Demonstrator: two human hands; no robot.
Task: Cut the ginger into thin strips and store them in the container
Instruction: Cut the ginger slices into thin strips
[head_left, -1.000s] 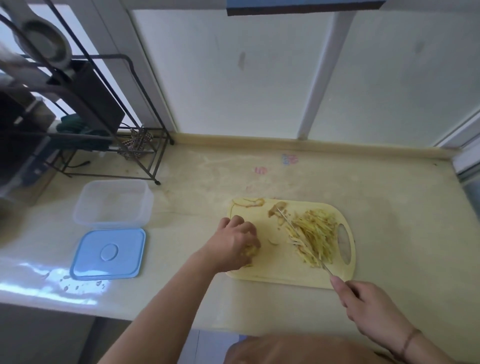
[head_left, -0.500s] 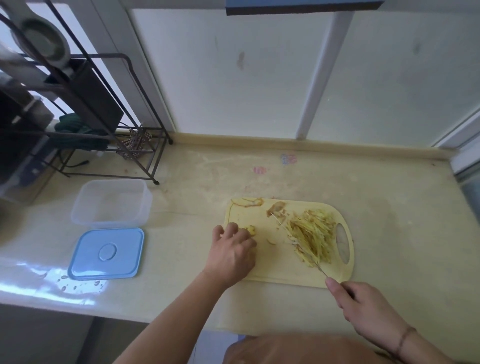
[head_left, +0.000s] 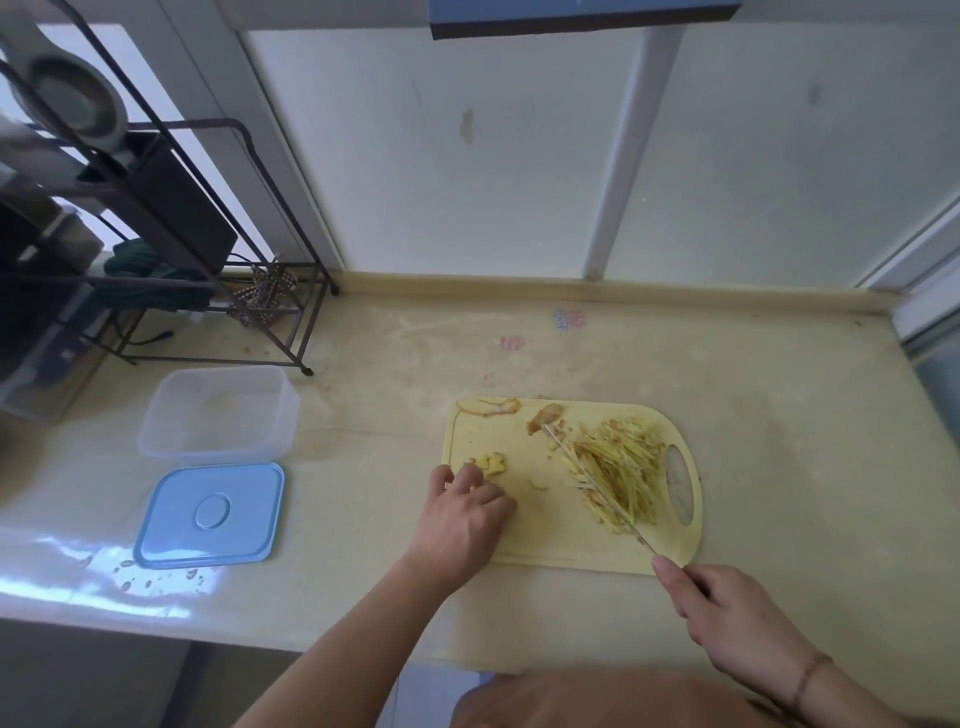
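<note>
Holding the knife (head_left: 597, 486) by its handle in your right hand (head_left: 727, 618), fingers wrapped round it and forefinger stretched along the top, you have the blade lying flat-ish against the near edge of the pile of ginger strips (head_left: 621, 475) on the cutting board (head_left: 550, 540). Your left hand (head_left: 462, 519) rests on the board with loosely curled fingers, the fingertips just beside a small uncut ginger piece (head_left: 491, 462); whether they touch it I cannot tell, and they hold nothing that shows. Peel scraps (head_left: 491, 406) lie at the far edge of the board. The empty container (head_left: 221, 413) stands well apart on the left of the counter (head_left: 779, 415), its blue lid (head_left: 210, 514) lying just in front of it.

The leftover piece is small and knobbly, so it may roll under the blade and bring your fingertips into its path; tuck them back. Sweeping with the knife could also push strips off the board's right side, by the handle hole. The carry to the container is long, and loose strips may drop onto the counter.
</note>
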